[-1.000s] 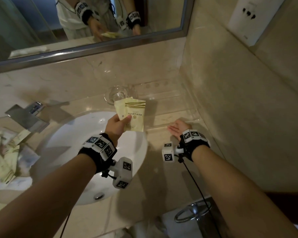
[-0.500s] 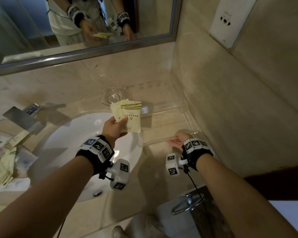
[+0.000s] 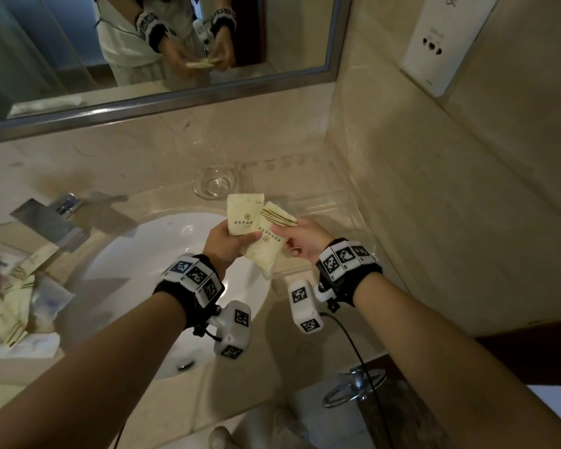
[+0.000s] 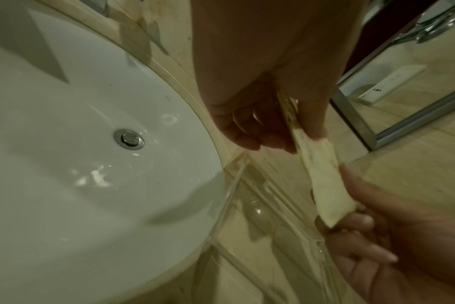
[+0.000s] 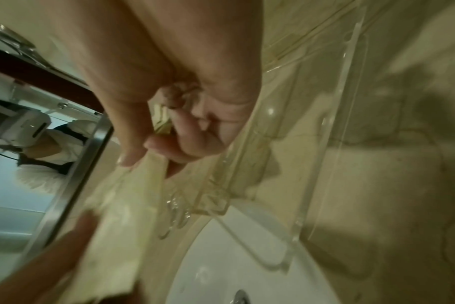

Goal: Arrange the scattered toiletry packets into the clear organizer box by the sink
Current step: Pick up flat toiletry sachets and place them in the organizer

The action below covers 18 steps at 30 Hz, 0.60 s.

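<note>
Two pale yellow toiletry packets are held up over the sink's right rim. My left hand (image 3: 237,238) grips the upright packet (image 3: 243,218) and also touches the slanted striped packet (image 3: 268,244). My right hand (image 3: 289,241) pinches the striped packet's right end. The left wrist view shows my left hand (image 4: 299,133) pinching the packet (image 4: 322,176) edge-on, with my right hand (image 4: 364,236) at its far end. In the right wrist view, thumb and fingers of my right hand (image 5: 148,152) pinch the packet (image 5: 133,205). The clear organizer box (image 3: 324,209) stands just right of the hands, against the wall.
A heap of scattered packets (image 3: 10,303) lies left of the white sink (image 3: 143,286), beside the chrome faucet (image 3: 51,222). A small glass dish (image 3: 214,184) sits behind the hands. The mirror (image 3: 175,102) runs along the back, and a towel ring (image 3: 353,387) hangs below the counter.
My right hand left the box's near edge, moved left and up, and took hold of the striped packet. The two packets, held together before, are now fanned apart.
</note>
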{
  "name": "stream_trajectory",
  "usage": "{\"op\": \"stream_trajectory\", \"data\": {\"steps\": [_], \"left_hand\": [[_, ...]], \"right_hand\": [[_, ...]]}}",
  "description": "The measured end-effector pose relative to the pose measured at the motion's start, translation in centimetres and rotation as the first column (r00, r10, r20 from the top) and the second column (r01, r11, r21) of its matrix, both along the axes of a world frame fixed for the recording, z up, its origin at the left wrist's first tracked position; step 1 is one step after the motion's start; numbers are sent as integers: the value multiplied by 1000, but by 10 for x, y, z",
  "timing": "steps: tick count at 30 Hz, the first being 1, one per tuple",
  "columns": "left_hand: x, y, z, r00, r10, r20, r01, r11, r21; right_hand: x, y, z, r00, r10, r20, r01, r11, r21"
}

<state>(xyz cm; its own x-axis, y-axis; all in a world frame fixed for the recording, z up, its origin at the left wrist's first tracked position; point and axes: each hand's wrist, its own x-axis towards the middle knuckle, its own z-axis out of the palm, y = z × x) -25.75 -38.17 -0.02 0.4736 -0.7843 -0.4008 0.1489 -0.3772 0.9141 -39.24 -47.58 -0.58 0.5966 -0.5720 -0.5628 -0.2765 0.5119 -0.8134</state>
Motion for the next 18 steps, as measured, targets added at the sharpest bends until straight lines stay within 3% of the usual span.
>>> {"op": "stream_trajectory", "data": {"steps": [3, 7, 12, 16, 18], "left_hand": [[7, 0, -3, 999, 46, 25, -46, 999, -4], [22, 1, -10, 987, 142, 74, -143, 990, 15], [32, 5, -19, 982, 167, 87, -170, 985, 24], [33, 4, -22, 980, 183, 77, -185, 983, 21], [33, 3, -22, 980, 184, 70, -185, 983, 16]], "right_hand": [[3, -8, -13, 994, -107, -7, 107, 994, 6], [-12, -24, -35, 940, -306, -149, 322, 941, 102], [-23, -39, -56, 896, -147, -420, 187, 981, 55], [-17, -46, -62, 886, -208, -415, 245, 969, 40], [-11, -48, -56, 904, -174, -391, 200, 979, 26]]}}
